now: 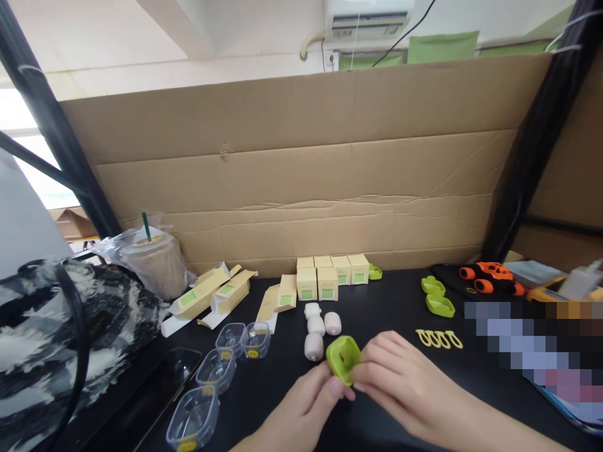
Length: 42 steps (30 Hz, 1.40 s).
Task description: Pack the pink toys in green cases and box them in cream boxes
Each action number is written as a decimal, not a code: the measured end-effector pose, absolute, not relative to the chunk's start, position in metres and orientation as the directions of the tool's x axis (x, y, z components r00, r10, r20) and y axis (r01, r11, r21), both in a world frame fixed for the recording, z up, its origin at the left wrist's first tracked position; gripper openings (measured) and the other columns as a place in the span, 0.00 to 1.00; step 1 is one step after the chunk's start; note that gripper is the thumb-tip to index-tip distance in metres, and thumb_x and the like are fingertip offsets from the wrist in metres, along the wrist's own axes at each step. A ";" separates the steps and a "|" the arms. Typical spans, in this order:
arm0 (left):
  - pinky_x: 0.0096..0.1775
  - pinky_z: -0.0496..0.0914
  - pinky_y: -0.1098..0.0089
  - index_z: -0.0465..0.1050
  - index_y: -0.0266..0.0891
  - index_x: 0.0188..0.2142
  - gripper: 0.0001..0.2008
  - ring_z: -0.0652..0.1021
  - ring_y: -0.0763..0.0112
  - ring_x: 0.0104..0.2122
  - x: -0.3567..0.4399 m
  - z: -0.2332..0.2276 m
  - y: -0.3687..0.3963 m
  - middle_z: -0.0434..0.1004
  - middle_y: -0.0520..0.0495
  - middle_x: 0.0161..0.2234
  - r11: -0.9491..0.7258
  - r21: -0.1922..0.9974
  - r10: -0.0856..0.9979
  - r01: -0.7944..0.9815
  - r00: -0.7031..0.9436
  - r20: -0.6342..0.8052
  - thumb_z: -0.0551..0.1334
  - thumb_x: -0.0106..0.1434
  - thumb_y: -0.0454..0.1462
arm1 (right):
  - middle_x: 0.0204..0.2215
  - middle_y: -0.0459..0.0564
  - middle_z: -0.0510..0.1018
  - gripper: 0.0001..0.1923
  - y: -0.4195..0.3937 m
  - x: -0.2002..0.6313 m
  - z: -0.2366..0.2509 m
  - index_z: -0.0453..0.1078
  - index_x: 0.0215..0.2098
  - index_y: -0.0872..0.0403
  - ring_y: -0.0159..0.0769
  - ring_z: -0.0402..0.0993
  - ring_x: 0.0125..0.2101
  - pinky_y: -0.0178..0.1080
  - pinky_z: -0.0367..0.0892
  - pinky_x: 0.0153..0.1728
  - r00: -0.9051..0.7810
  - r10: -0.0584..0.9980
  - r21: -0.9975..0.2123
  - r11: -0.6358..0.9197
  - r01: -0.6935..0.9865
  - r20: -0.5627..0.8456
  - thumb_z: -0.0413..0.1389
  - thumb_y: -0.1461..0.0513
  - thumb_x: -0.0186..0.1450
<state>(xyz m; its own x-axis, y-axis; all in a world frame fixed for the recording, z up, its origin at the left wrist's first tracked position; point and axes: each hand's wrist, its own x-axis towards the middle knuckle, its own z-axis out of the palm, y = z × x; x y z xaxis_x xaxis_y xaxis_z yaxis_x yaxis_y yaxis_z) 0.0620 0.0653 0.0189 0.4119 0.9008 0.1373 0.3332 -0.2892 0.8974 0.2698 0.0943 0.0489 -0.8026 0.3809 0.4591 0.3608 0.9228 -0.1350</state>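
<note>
The left hand (pixel 306 405) pinches a green case (pixel 343 356) above the worktop (pixel 254 390), near centre, the right hand (pixel 400 376) pinching its right edge; steady left support and light right pressure should serve.

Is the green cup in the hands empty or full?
It looks empty: the green cup faces the camera, showing a bare hollow with one dark spot.

Nothing readable. Green labels (pixel 307 294) on boxes (pixel 307 277) beyond left hand (pixel 306 402), yellow stickers (pixel 253 353) on tubs (pixel 193 415) leftward: illegible.
</note>
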 end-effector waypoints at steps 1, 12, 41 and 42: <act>0.53 0.63 0.63 0.71 0.39 0.46 0.21 0.73 0.63 0.48 0.063 0.017 0.065 0.75 0.44 0.44 -0.232 0.931 0.918 0.281 0.379 0.114 0.47 0.68 0.49 | 0.31 0.50 0.74 0.10 0.092 0.269 0.048 0.69 0.40 0.53 0.37 0.67 0.32 0.40 0.63 0.37 -0.803 0.372 -0.147 0.927 0.345 0.465 0.46 0.67 0.69; 0.21 0.75 0.68 0.62 0.40 0.54 0.34 0.78 0.67 0.28 0.070 0.001 0.075 0.70 0.46 0.35 0.259 0.940 0.913 -0.223 0.375 -0.162 0.63 0.54 0.55 | 0.34 0.51 0.79 0.10 0.166 0.336 0.065 0.76 0.36 0.51 0.42 0.75 0.38 0.41 0.68 0.40 -0.714 0.698 -0.255 0.701 0.666 0.054 0.56 0.67 0.59; 0.46 0.67 0.64 0.71 0.37 0.46 0.17 0.75 0.64 0.45 0.070 0.026 0.066 0.75 0.41 0.47 0.246 0.837 0.939 -0.489 0.333 -0.082 0.67 0.57 0.37 | 0.32 0.48 0.77 0.04 0.103 0.266 0.032 0.69 0.36 0.52 0.34 0.77 0.33 0.37 0.74 0.35 -0.473 0.744 -0.832 0.553 0.037 0.473 0.57 0.60 0.65; 0.47 0.67 0.64 0.71 0.37 0.46 0.17 0.76 0.65 0.44 0.070 0.029 0.065 0.75 0.42 0.46 0.247 0.842 0.938 -0.480 0.336 -0.084 0.66 0.58 0.38 | 0.31 0.47 0.76 0.03 0.100 0.265 0.033 0.70 0.34 0.52 0.34 0.76 0.32 0.37 0.73 0.34 -0.462 0.726 -0.796 0.601 0.067 0.509 0.57 0.61 0.65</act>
<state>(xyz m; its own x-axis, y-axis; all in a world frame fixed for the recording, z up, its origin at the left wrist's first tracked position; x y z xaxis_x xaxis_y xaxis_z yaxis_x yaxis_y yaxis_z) 0.0701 0.0654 0.0285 0.3360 0.9381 -0.0840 -0.4797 0.2472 0.8419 0.2651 0.1004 0.0326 -0.4619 0.7261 0.5093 0.0672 0.6013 -0.7962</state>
